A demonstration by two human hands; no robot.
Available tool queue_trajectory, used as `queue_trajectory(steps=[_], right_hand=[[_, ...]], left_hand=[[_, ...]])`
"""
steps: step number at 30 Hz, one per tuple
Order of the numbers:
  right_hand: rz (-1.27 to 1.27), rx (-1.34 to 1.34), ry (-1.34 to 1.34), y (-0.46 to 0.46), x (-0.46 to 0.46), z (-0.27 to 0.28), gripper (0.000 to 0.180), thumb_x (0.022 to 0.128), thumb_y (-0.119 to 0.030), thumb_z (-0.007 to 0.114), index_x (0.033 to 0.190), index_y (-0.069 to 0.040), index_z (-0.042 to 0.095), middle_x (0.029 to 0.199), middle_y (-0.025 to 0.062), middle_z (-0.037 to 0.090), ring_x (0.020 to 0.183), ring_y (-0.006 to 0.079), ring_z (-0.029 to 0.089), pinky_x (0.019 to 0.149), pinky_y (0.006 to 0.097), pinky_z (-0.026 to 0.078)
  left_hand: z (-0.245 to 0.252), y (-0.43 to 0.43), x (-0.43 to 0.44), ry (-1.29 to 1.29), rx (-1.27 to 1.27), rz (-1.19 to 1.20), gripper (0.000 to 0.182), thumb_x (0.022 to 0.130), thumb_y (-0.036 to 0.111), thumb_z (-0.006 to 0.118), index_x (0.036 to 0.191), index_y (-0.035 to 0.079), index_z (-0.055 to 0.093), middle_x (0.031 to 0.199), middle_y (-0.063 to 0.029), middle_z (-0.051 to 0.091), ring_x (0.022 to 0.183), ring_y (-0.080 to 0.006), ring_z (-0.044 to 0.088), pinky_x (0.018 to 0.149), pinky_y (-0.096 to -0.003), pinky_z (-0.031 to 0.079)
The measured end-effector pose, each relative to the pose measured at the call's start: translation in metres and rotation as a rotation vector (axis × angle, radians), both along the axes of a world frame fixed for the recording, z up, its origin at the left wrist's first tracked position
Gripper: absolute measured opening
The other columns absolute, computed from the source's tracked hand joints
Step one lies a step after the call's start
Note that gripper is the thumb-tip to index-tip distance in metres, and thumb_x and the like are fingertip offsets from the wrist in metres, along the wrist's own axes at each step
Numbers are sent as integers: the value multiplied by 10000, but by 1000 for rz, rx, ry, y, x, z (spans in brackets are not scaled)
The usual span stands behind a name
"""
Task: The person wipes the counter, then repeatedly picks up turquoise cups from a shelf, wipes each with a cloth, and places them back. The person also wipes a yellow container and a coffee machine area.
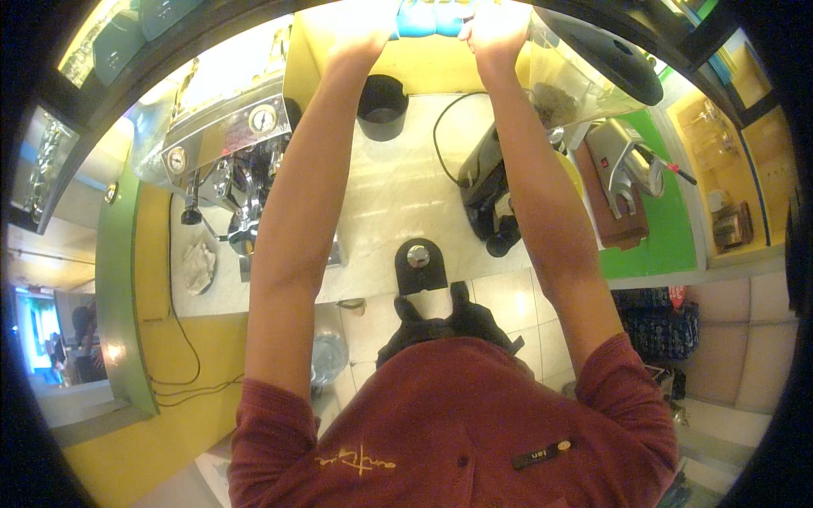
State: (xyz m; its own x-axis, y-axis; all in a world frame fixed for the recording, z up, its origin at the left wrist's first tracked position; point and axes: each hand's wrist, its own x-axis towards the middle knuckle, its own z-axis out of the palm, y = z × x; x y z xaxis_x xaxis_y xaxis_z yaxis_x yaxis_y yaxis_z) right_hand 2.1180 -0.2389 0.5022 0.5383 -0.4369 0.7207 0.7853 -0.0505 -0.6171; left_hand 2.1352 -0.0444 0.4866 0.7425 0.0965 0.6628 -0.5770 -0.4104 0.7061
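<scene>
Both my arms stretch away over a marble counter [381, 190] towards the top edge of the picture. There my left hand [362, 25] is washed out by glare, beside a row of blue cups [416, 19]; its fingers cannot be made out. My right hand [498, 32] is at the right end of the same blue cups, with fingertips close to them; whether it grips one is unclear. Below, between my forearms, a black round container [383, 108] stands on the counter. A tamper [418, 256] with a metal top rests on a black mat at the front edge.
An espresso machine [222, 140] with gauges stands at left, near a crumpled white cloth [199, 268]. At right are a black coffee grinder [486, 190], a metal appliance [619, 159] with a red-tipped lever on a brown base, and a green board [660, 241]. Dark shelf edges frame the top.
</scene>
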Motion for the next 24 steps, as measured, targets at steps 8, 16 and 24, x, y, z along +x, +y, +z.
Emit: queue_trajectory(steps=[8, 16, 24], right_hand=[[119, 89, -47, 3, 19, -10, 17, 962, 5, 509, 978, 2, 514, 762, 138, 580, 508, 239, 546, 426, 354, 469], [194, 141, -31, -1, 17, -36, 44, 977, 17, 480, 945, -11, 492, 674, 98, 527, 420, 213, 499, 350, 344, 448], [574, 140, 83, -6, 5, -38, 77, 993, -60, 573, 1026, 4, 546, 825, 149, 657, 539, 177, 577, 432, 288, 443]], left_hand=[[4, -1, -3, 8, 8, -12, 158, 921, 134, 722, 992, -7, 722, 816, -51, 672, 723, -103, 591, 627, -294, 467], [8, -1, -7, 29, 2, -19, 153, 931, 140, 730, 993, 0, 725, 806, -39, 662, 713, -89, 579, 612, -283, 452], [9, -5, -20, 51, -54, -19, 149, 942, 146, 738, 994, 7, 728, 795, -28, 653, 702, -76, 568, 597, -272, 438]])
